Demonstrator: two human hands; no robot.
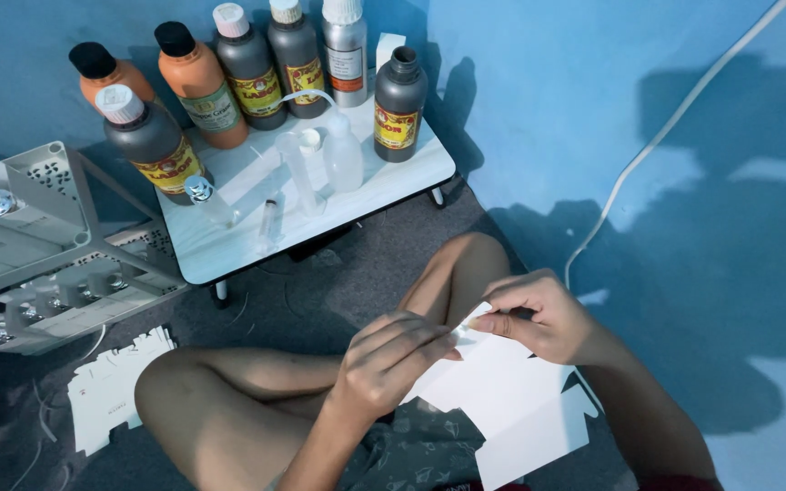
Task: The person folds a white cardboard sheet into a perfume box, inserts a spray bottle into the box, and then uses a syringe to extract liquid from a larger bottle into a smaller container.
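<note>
Both hands on flat white carton blank (511, 391).
Left hand (388, 359) fingers curled, pinching its top edge; right hand (539, 314) fingertips pinched same flap.

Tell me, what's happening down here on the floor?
A person sits cross-legged on a grey carpet, holding a flat white cardboard cutout over their lap. The left hand and right hand pinch it together at its upper edge. In front of them a small white table carries grey and orange bottles, a clear squeeze bottle and a syringe. A stack of similar cutouts lies on the carpet beside a grey plastic rack.
</note>
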